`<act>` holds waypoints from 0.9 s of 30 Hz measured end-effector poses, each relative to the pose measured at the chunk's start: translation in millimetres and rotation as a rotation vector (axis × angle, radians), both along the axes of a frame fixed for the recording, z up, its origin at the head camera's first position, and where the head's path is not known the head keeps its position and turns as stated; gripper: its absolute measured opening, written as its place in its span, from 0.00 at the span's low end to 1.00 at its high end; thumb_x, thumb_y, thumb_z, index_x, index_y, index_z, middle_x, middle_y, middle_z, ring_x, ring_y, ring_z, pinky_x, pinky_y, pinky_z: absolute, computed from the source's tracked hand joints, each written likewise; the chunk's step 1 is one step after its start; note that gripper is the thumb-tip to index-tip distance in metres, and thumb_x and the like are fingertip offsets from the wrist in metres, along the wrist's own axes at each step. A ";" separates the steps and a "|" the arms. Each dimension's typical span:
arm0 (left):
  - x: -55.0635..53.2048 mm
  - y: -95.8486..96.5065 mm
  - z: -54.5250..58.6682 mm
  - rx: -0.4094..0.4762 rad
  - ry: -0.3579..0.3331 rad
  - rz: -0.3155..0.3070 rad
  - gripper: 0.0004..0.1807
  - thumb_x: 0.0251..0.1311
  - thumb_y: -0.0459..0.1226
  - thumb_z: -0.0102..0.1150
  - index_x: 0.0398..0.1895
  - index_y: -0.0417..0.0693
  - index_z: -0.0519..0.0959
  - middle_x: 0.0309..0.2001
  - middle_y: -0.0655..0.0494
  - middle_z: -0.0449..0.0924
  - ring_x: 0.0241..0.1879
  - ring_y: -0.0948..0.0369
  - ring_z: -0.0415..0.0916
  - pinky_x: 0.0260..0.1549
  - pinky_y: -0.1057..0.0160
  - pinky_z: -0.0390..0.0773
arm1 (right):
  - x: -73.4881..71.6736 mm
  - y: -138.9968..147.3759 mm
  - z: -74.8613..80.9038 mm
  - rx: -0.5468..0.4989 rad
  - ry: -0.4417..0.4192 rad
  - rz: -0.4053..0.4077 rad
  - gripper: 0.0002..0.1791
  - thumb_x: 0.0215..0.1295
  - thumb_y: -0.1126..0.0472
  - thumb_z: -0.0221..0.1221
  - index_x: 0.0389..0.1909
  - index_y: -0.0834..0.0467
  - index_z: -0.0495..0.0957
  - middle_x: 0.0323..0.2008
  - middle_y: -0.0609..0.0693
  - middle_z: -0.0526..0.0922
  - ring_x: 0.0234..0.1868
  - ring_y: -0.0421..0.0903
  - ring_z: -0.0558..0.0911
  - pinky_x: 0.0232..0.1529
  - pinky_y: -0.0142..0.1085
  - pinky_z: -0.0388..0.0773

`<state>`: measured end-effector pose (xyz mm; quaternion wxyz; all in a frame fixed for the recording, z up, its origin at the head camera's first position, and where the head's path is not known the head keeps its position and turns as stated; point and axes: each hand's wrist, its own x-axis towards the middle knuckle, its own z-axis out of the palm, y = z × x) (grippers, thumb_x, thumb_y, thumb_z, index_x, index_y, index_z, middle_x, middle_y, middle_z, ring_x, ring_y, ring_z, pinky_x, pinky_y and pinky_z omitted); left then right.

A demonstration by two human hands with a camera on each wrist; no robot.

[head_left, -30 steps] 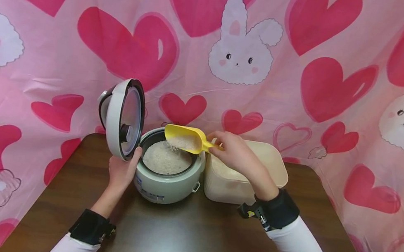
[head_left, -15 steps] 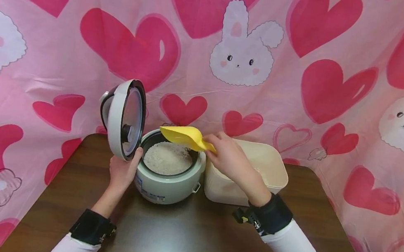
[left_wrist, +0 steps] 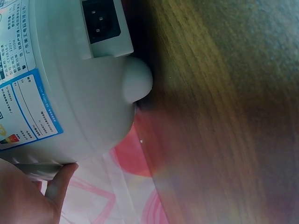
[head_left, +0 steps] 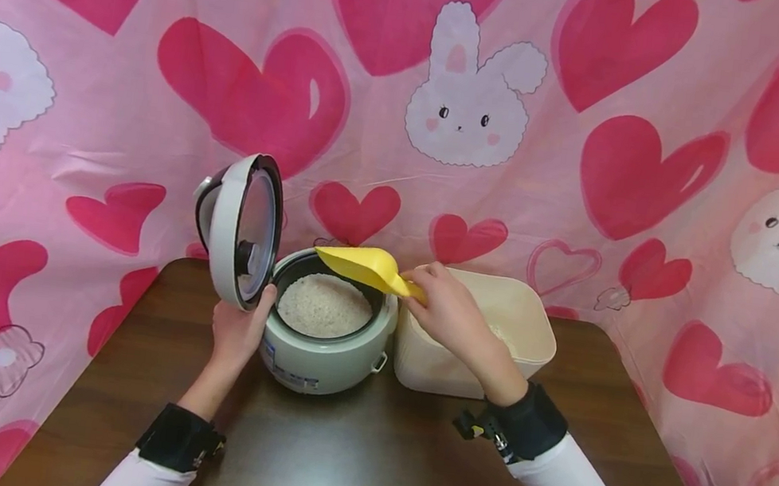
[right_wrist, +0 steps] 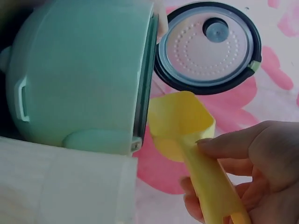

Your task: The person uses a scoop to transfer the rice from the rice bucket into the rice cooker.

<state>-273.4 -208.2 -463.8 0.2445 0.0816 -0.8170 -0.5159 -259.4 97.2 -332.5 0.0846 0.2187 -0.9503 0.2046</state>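
Note:
My right hand (head_left: pixel 455 315) pinches the handle of a yellow scoop (head_left: pixel 364 266) above the back right of the rice cooker's pot. The scoop is tilted over, and its hollow looks bare in the right wrist view. White rice (head_left: pixel 324 306) lies heaped inside the pale green rice cooker (head_left: pixel 325 368). The cooker's lid (head_left: pixel 223 236) stands upright on the left. My left hand (head_left: pixel 235 331) holds the lid's lower edge, thumb at the front and fingers mostly hidden behind. In the left wrist view, the thumb (left_wrist: pixel 63 184) lies against the cooker's rim.
A cream bin (head_left: pixel 436 369) with some rice in it stands right beside the cooker, under my right forearm. The brown wooden table (head_left: pixel 350 463) carries both. A pink curtain (head_left: pixel 372 145) with hearts and rabbits hangs close behind.
The scoop, level with rice in it a second ago, has rolled over, and its rice has fallen into the pot. It has since shifted slightly right. The left hand stays at the lid.

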 end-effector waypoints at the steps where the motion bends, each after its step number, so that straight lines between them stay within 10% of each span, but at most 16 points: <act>1: 0.3 0.0 0.1 0.003 0.000 -0.002 0.28 0.69 0.46 0.61 0.59 0.32 0.75 0.58 0.30 0.80 0.58 0.34 0.76 0.56 0.33 0.70 | -0.3 2.0 -1.0 -0.026 -0.024 -0.001 0.17 0.65 0.62 0.70 0.53 0.62 0.84 0.45 0.56 0.82 0.45 0.53 0.79 0.51 0.46 0.83; 12: 1.8 -1.0 1.2 0.022 0.010 -0.015 0.28 0.69 0.47 0.61 0.58 0.31 0.77 0.58 0.30 0.80 0.60 0.35 0.75 0.59 0.34 0.69 | 18.3 38.7 -17.8 -0.439 -0.371 0.037 0.17 0.72 0.61 0.64 0.56 0.66 0.82 0.44 0.58 0.85 0.36 0.54 0.84 0.38 0.38 0.84; 27: 7.3 1.5 3.7 0.082 -0.036 -0.028 0.35 0.68 0.54 0.61 0.61 0.30 0.77 0.60 0.27 0.78 0.62 0.35 0.74 0.63 0.37 0.68 | 112.9 100.8 -66.9 -0.620 -0.701 0.123 0.17 0.79 0.59 0.56 0.56 0.69 0.78 0.40 0.53 0.87 0.36 0.46 0.83 0.37 0.32 0.81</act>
